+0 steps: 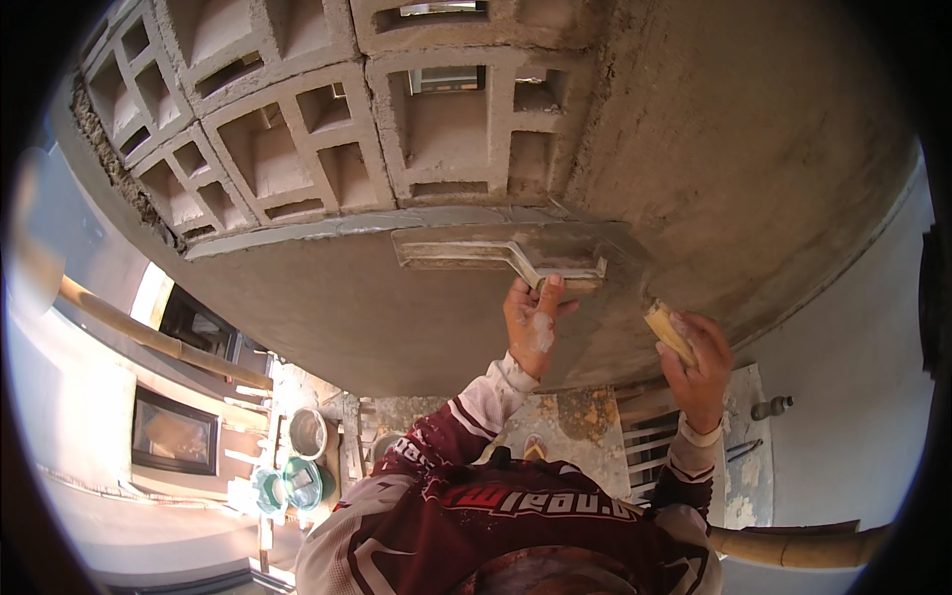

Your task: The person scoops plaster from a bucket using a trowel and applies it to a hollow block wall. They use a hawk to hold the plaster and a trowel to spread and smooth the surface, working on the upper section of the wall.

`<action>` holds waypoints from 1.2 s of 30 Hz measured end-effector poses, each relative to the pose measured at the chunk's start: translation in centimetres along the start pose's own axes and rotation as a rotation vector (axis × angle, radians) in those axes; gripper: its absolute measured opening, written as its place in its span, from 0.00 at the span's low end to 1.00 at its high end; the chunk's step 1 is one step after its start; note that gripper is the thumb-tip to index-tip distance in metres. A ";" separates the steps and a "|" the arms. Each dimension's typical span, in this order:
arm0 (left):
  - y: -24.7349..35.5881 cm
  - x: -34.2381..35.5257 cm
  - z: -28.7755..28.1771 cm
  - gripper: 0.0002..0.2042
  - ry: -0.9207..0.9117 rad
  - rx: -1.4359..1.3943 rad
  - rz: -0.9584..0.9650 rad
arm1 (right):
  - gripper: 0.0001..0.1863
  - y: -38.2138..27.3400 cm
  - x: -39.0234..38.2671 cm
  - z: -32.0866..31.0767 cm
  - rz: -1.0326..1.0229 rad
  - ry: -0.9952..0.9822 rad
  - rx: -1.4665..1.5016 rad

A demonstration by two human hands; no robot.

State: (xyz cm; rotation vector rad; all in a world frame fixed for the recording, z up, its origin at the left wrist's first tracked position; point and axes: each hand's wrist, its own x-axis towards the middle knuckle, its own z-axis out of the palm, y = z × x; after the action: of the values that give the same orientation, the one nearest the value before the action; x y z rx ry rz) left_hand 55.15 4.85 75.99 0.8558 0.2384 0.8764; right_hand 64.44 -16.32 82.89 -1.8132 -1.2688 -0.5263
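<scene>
My left hand, smeared with pale plaster, grips the handle of a flat rectangular metal trowel held along the grey plastered wall, just below a pale wet strip of plaster under the concrete breeze blocks. My right hand is closed round the yellowish wooden handle of a second tool, whose thin grey blade points up toward the right end of the trowel, against the wall.
Bamboo poles cross at left and lower right. Below are a weathered floor, buckets, green containers and slatted boards. A window sits in the left building; a white wall curves along the right.
</scene>
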 end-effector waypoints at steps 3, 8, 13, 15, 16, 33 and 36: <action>0.0 0.0 -0.1 0.11 0.000 0.020 0.005 | 0.19 0.8 -1.1 1.2 0.041 0.056 0.112; -0.4 0.1 -0.3 0.13 -0.006 0.050 0.026 | 0.21 1.0 -1.8 2.6 0.119 0.067 0.214; -0.2 0.0 -0.1 0.13 0.058 0.081 0.016 | 0.22 1.7 -0.5 4.4 -0.125 0.089 0.012; -0.1 0.0 -0.1 0.13 0.066 0.121 0.021 | 0.22 2.7 0.2 4.8 -0.236 0.098 -0.078; -0.1 0.1 -0.1 0.13 0.067 0.145 0.028 | 0.22 3.3 0.6 5.0 -0.270 0.101 -0.109; -1.3 0.1 -1.0 0.08 0.055 0.185 0.116 | 0.23 5.9 3.1 5.3 -0.409 -0.050 -0.171; -1.2 0.1 -0.8 0.08 0.072 0.177 0.119 | 0.23 5.5 3.7 4.4 -0.426 -0.119 -0.182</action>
State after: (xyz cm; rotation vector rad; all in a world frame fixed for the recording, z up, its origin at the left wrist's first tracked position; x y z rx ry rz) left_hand 55.44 4.94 74.59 1.0114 0.3341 1.0090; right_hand 70.41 -11.43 80.93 -1.7423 -1.7536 -0.7979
